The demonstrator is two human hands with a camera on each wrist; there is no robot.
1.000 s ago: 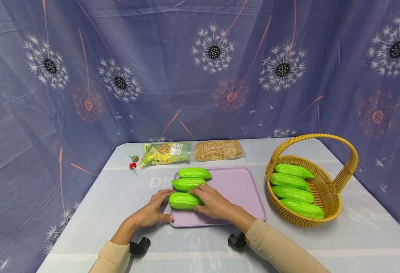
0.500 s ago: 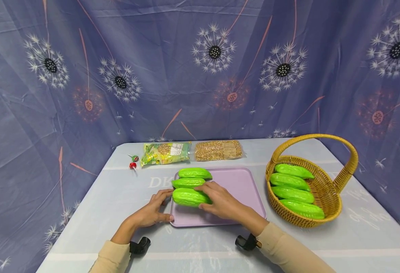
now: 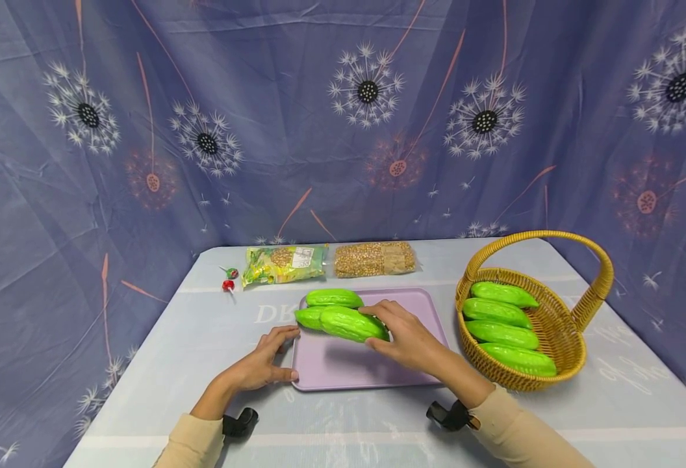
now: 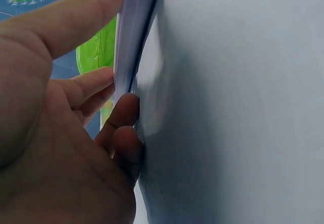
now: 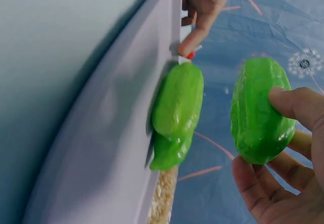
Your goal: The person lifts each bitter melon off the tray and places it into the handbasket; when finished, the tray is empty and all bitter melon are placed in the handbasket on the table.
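My right hand (image 3: 404, 335) grips one end of a bright green, ridged bitter melon (image 3: 351, 324) and holds it above the lilac tray (image 3: 349, 374), with its shadow falling on the tray. In the right wrist view, thumb and fingers close round this melon from opposite sides. Two more bitter melons lie at the tray's back left: a rear one (image 3: 334, 298) and a nearer one (image 3: 308, 317), partly hidden behind the held melon. My left hand (image 3: 264, 364) rests at the tray's left edge, thumb and fingertips touching the rim (image 4: 124, 47).
To the right stands a wicker basket (image 3: 509, 378) with a tall arched handle (image 3: 544, 233); several bitter melons lie inside. Behind the tray are a green-yellow packet (image 3: 284, 263) and a clear bag of kernels (image 3: 373, 259). Two lollipops, one red (image 3: 228, 285), lie at the back left.
My right hand has lifted the front bitter melon off the tray and carried it to the right and slightly back. My left hand has stayed at the tray's edge.
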